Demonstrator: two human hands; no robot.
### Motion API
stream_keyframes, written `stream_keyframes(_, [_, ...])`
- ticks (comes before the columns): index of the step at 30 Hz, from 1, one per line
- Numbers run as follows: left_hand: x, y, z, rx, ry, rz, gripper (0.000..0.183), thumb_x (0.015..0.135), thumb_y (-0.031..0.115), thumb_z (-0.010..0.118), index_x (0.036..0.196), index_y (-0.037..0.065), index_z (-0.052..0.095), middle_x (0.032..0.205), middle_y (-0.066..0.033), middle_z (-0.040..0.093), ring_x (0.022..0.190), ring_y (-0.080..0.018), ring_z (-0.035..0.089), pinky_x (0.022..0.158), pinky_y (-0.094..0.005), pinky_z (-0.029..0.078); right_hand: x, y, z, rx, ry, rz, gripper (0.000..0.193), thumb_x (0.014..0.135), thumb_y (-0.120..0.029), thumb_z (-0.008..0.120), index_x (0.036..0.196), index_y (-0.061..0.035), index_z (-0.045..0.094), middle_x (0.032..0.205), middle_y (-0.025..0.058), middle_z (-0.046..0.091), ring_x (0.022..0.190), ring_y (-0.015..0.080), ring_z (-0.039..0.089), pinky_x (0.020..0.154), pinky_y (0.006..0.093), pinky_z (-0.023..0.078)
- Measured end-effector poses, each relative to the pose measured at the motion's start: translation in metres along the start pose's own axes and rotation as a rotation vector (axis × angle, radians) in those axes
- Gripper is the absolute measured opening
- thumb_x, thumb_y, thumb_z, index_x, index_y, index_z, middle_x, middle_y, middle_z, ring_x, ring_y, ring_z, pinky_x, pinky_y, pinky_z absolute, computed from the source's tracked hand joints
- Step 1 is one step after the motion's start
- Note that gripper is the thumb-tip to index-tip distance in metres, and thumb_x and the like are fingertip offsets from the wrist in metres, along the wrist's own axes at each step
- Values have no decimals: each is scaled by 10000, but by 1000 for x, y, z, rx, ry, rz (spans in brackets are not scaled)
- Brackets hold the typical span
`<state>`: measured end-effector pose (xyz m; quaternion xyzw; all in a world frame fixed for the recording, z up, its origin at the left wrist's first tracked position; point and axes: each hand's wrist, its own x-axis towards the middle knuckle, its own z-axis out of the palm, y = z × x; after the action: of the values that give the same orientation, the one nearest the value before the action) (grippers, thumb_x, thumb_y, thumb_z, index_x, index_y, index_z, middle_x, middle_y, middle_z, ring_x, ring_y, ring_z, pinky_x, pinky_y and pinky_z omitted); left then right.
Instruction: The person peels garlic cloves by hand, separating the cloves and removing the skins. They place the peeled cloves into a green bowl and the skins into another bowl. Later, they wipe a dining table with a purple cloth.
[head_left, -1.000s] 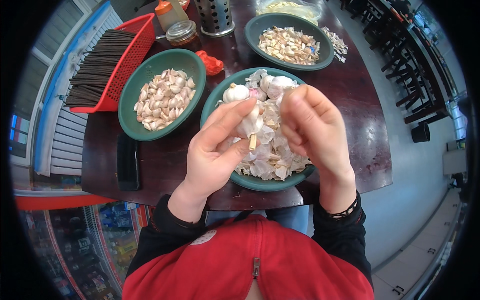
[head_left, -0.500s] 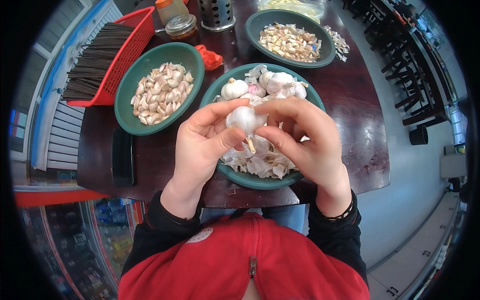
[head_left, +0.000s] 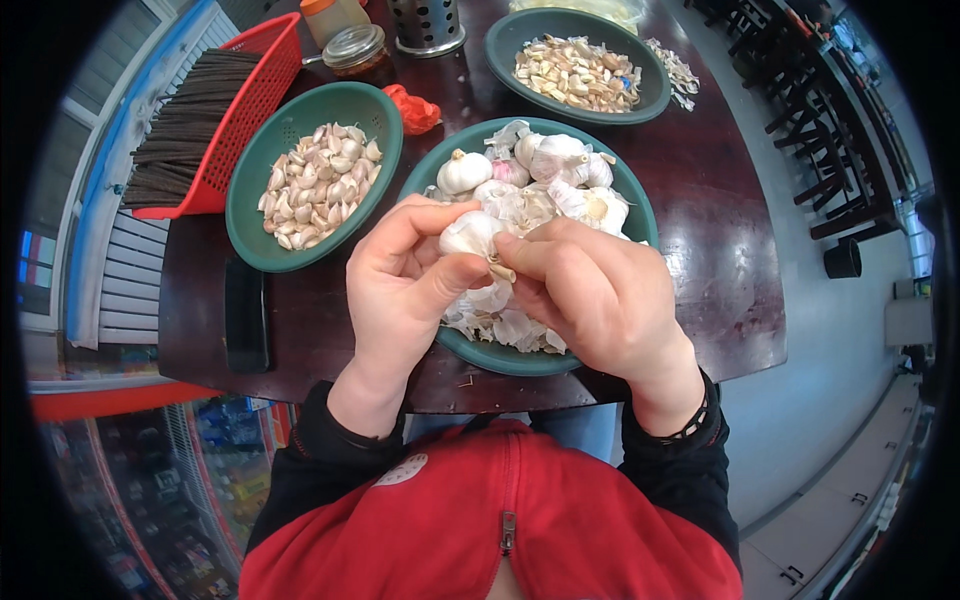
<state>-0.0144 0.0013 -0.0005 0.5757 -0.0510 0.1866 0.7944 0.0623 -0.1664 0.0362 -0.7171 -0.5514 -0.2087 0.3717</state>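
Note:
Between my two hands is a white garlic bulb (head_left: 468, 235), its stem tilted toward me and to the right. My left hand (head_left: 405, 270) is closed round the bulb's left side with thumb and fingers. The thumb and bent fingers of my right hand (head_left: 598, 285) pinch at its right side near the stem. Below them is a green basin (head_left: 642, 200) with whole garlic bulbs (head_left: 563, 160) at the back and loose papery skins (head_left: 510, 330) at the front. Left of it, a tilted green colander (head_left: 240, 225) holds separated cloves (head_left: 318, 185).
Behind stands another green basin (head_left: 655, 95) of cloves, with skin scraps (head_left: 675, 75) beside it. A red basket (head_left: 225, 150) of dark sticks, a glass jar (head_left: 357, 50), a perforated metal holder (head_left: 428, 25), a crumpled red bag (head_left: 413, 110) and a black phone-like slab (head_left: 246, 315) share the dark table.
My right hand has shifted from holding the bulb's upper right side to pinching beside its stem. The bulb has turned, its stem now pointing more to the right.

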Motion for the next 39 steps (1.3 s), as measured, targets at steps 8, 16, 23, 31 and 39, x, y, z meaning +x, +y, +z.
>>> stream_keyframes(8, [1, 0, 8, -50, -48, -2, 441, 787, 59, 745, 1162, -78, 557, 1096, -95, 578, 982, -160, 610, 857, -266, 504, 0, 6, 2, 179, 154, 296, 126, 804, 5, 667, 882, -37, 578, 683, -17, 606, 571, 8, 504, 469, 182, 362])
stream_keyframes(16, [0, 7, 10, -140, -97, -119, 613, 820, -27, 673, 1361, -46, 385, 1202, -186, 562, 1074, -231, 599, 876, -329, 534, 2, 20, 2, 312, 200, 723, 97, 832, -38, 629, 893, -2, 564, 649, 45, 605, 575, 94, 564, 530, 230, 443])
stream_keyframes(23, [2, 6, 12, -102, -39, -140, 739, 815, -23, 681, 1429, -11, 270, 1194, -189, 567, 1053, -221, 607, 869, -318, 532, 3, 21, -16, 551, 47, 785, 239, 846, -76, 645, 1068, -1, 596, 604, 3, 536, 550, 62, 497, 529, 218, 396])
stream_keyframes(31, [0, 8, 14, -32, -143, -179, 849, 782, -32, 714, 1460, 17, 206, 1175, -184, 583, 1031, -217, 616, 887, -307, 510, 1, 14, -11, 682, -168, 748, 105, 877, -86, 626, 904, 15, 637, 649, -39, 517, 599, 33, 439, 543, 197, 370])
stream_keyframes(39, [3, 10, 12, -188, -17, -158, 828, 822, 220, 725, 1450, 5, 230, 1178, -161, 596, 1029, -191, 620, 820, -273, 543, 2, 21, 0, 124, -33, 706, 196, 875, -222, 634, 935, -36, 651, 669, 150, 603, 602, 270, 585, 559, 340, 453])
